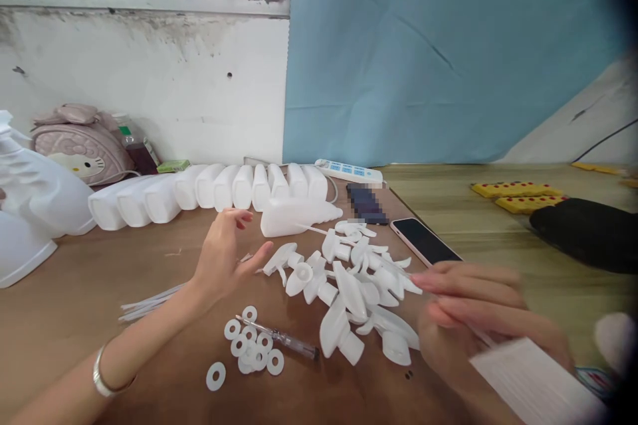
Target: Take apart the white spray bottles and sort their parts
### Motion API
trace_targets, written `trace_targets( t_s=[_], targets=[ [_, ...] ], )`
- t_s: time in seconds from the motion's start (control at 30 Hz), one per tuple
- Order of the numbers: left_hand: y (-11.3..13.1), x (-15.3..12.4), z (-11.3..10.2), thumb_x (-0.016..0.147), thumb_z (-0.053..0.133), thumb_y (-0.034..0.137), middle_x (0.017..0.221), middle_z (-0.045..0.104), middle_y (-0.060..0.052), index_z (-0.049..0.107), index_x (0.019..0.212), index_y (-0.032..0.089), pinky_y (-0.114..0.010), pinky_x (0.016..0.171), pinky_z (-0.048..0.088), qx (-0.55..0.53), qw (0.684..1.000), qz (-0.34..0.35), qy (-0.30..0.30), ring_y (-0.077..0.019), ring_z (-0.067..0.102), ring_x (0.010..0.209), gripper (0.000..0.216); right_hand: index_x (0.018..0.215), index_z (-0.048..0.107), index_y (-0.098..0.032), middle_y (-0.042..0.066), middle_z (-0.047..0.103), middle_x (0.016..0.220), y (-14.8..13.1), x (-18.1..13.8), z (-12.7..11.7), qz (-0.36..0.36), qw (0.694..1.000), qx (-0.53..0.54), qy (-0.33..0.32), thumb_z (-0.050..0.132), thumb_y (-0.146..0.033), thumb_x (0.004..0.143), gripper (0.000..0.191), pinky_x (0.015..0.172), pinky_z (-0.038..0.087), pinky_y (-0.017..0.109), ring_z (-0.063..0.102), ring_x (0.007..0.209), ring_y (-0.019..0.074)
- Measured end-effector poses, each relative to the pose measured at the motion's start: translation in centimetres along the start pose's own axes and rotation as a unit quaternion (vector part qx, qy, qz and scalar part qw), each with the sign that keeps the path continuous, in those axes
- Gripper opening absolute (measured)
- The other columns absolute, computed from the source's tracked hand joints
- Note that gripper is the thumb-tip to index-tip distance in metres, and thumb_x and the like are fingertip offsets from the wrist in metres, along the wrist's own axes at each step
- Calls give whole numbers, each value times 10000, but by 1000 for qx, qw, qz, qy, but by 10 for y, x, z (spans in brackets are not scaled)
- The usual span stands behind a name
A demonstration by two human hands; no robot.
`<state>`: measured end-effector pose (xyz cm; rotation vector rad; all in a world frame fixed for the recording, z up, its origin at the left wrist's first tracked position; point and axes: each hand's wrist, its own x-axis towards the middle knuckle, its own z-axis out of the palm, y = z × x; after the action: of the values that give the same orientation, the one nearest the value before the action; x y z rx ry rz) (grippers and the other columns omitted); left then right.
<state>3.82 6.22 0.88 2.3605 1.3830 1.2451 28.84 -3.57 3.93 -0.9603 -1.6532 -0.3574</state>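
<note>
My left hand (pixel 222 255) hovers over the table with thumb and fingers apart and nothing in it. My right hand (pixel 488 319), smeared by motion, pinches a thin white tube (pixel 481 335). A pale ribbed white piece (pixel 538 378) shows at that tube's near end, below the fingers; its kind is too blurred to tell. Between the hands lies a heap of white spray trigger heads (pixel 351 289). Behind it a white bottle (pixel 294 216) rests on its side. White ring washers (pixel 254 352) and a clear-handled screwdriver (pixel 294 344) lie in front. Thin white tubes (pixel 149 304) lie beside my left forearm.
Several white bottles (pixel 242 187) line the table's back, with larger ones (pixel 44 179) at left. A pink bag (pixel 82 146) and dark bottle (pixel 137 149) stand behind. A power strip (pixel 349 171) and two phones (pixel 426 242) sit right. Yellow pieces (pixel 518 190) are beyond the table.
</note>
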Motion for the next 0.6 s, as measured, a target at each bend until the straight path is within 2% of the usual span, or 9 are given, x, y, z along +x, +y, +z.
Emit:
trace_targets(
  t_s=[0.07, 0.13, 0.2, 0.3, 0.33, 0.37, 0.4, 0.47, 0.6],
  targets=[
    [10, -7, -18, 814, 486, 360, 965, 550, -81, 465, 973, 172, -343, 790, 394, -104, 993, -23, -48, -198, 515, 876, 247, 840, 573, -198, 46, 620, 776, -5, 14, 5, -67, 996, -28, -45, 579, -151, 798, 62, 601, 412, 341, 503, 712, 191],
    [16, -14, -34, 836, 421, 397, 980, 581, -77, 509, 986, 178, -355, 831, 386, -258, 954, -76, -130, -213, 527, 927, 280, 893, 611, -175, 50, 628, 764, -8, 28, 18, -144, 985, -58, -75, 554, -144, 817, 100, 570, 383, 320, 464, 676, 179],
    [16, -18, -45, 827, 361, 489, 1027, 593, -89, 527, 1047, 171, -377, 863, 389, -424, 869, -147, -207, -244, 528, 984, 421, 882, 625, -175, 25, 610, 676, -12, 39, 37, -218, 970, -76, -77, 590, -114, 791, 115, 537, 360, 292, 428, 619, 157],
    [8, -22, -54, 783, 297, 619, 1058, 591, -125, 525, 1120, 136, -439, 867, 400, -604, 696, -248, -299, -298, 535, 1006, 631, 799, 621, -152, 3, 575, 621, -27, 47, 69, -317, 935, -87, -133, 626, -79, 753, 86, 525, 348, 266, 428, 598, 136],
    [4, -23, -55, 784, 322, 608, 1032, 597, -125, 532, 1119, 131, -451, 855, 409, -630, 655, -272, -317, -295, 551, 977, 620, 767, 611, -140, 5, 570, 632, -33, 47, 78, -339, 922, -83, -166, 603, -80, 767, 61, 520, 341, 264, 430, 589, 130],
    [0, -25, -56, 789, 377, 567, 990, 605, -116, 541, 1109, 132, -449, 839, 422, -641, 633, -289, -326, -279, 568, 934, 564, 730, 597, -133, 5, 559, 636, -39, 46, 86, -353, 912, -79, -192, 575, -81, 783, 77, 506, 326, 265, 423, 573, 124],
    [-4, -28, -58, 790, 449, 497, 946, 609, -97, 550, 1096, 139, -428, 821, 437, -640, 629, -299, -326, -251, 580, 888, 482, 702, 583, -132, 3, 543, 634, -45, 45, 94, -364, 903, -79, -214, 551, -81, 792, 107, 488, 305, 267, 411, 553, 120],
    [-9, -33, -60, 760, 570, 335, 879, 604, -59, 570, 1059, 154, -338, 761, 462, -616, 652, -316, -307, -184, 578, 805, 349, 662, 556, -139, -7, 504, 614, -53, 41, 105, -381, 888, -83, -243, 531, -78, 787, 142, 463, 259, 272, 386, 525, 118],
    [-14, -50, -67, 643, 673, 182, 755, 567, 0, 591, 961, 173, -197, 583, 409, -564, 676, -374, -292, -92, 511, 644, 329, 569, 498, -156, -15, 475, 582, -62, 26, 122, -398, 877, -26, -267, 509, -40, 764, 228, 470, 249, 276, 390, 521, 119]
  ],
)
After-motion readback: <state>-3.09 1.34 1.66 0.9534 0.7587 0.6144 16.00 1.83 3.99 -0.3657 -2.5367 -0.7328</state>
